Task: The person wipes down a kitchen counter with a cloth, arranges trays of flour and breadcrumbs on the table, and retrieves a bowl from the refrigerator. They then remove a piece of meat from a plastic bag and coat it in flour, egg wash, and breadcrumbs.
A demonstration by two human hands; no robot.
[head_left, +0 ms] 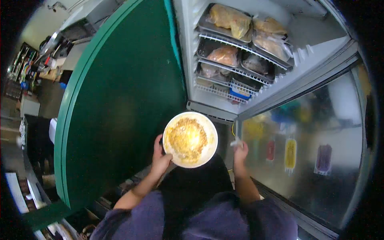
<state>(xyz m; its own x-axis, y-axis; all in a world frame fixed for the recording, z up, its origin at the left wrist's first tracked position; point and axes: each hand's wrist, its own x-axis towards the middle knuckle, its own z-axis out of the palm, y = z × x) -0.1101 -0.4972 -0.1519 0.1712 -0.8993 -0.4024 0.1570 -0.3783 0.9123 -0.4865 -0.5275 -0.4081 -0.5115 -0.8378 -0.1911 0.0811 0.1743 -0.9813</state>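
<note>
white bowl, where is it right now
In the head view, the white bowl is near the centre, in the left hand, just below the open fridge.

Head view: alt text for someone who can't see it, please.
The left hand holds a white bowl of yellowish, crumbly contents; the right hand has a small whitish item, unclear what. Beyond, an open refrigerator holds trays of bagged meat, between a green panel and a shiny door.
</note>
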